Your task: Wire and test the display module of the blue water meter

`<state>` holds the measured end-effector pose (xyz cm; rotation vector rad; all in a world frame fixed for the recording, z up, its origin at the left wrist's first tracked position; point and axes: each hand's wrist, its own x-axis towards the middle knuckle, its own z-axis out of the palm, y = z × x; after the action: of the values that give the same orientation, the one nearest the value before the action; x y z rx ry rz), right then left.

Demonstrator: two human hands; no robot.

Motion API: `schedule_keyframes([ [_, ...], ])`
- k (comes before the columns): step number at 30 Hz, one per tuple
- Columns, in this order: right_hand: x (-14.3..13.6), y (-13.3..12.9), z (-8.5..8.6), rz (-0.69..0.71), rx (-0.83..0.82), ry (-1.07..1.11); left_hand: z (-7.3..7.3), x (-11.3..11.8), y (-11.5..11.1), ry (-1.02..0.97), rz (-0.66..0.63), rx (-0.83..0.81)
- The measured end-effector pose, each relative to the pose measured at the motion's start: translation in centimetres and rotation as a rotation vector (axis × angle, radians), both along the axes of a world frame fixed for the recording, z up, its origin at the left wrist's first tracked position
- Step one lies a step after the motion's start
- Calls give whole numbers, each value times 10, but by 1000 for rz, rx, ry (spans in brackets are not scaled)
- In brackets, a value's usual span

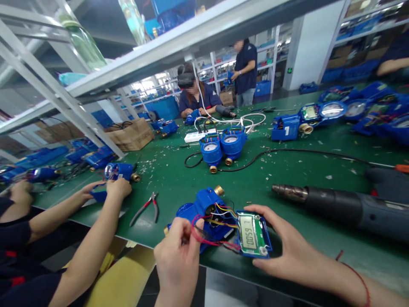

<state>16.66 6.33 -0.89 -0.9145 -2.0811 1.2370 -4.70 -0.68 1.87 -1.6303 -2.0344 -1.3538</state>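
The left grip [179, 251] is pinching the red wires [217, 244]; the blue meter [204, 199] is lying just beyond it, nearer than to the right grip [286, 243], which is grasping the display module [254, 233], its long axis running thumb to fingers.

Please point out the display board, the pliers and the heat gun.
Display board [249, 233], head view: on the digit screen.
Pliers [153, 198], head view: at the pivot.
Heat gun [338, 209], head view: on the dark barrel.
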Motion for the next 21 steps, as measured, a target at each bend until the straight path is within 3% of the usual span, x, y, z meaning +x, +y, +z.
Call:
schedule_keyframes([
  [3,-1,-3,0,44,103,-31,7,3,1,-414,-147,-160],
  [6,-3,-5,0,56,63,-25,0,6,1,-781,-219,-64],
  [8,-5,-6,-1,64,-41,-6,-10,7,-2,-861,-248,-48],
  [11,-5,-7,-2,109,-113,14,-22,8,-5,-636,-351,-105],
  [14,-3,-8,-4,186,22,22,-24,9,-2,-232,-497,-111],
  [17,1,-5,-3,239,263,4,-14,9,5,135,-572,-207],
  [21,7,2,0,229,472,-58,4,5,8,484,-551,-258],
])
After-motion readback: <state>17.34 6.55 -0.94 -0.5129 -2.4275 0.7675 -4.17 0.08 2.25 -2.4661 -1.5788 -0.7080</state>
